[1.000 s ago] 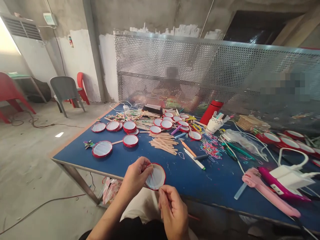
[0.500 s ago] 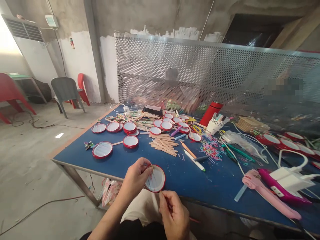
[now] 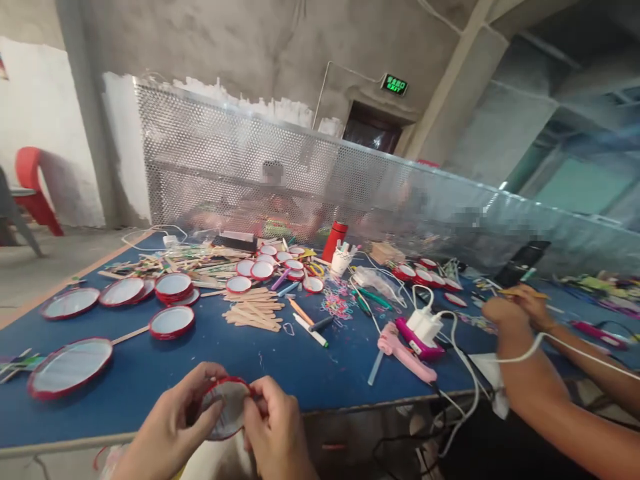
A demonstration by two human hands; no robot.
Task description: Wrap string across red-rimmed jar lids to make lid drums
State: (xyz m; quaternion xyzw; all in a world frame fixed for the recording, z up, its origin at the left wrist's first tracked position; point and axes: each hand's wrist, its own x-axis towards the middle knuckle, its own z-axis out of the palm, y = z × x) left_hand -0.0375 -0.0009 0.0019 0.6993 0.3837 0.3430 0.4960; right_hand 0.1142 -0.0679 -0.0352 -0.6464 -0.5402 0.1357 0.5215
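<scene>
Item: red-rimmed disc (image 3: 231, 408) with a filmed face, held up just above the near edge of the blue worktable (image 3: 140, 400).
Left hand (image 3: 170, 427): fingers curled, pressed against the disc's left side.
Right hand (image 3: 275, 427): fingers pinching the rim at right.
Nearby: stick-handled disc (image 3: 70, 367).
Risk: a slackened pinch could drop the disc or crease its film.

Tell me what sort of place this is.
Likely a handicraft workshop: a blue worktable strewn with red-rimmed round frames, flat wooden craft sticks, and a pink hot-glue gun.
</scene>
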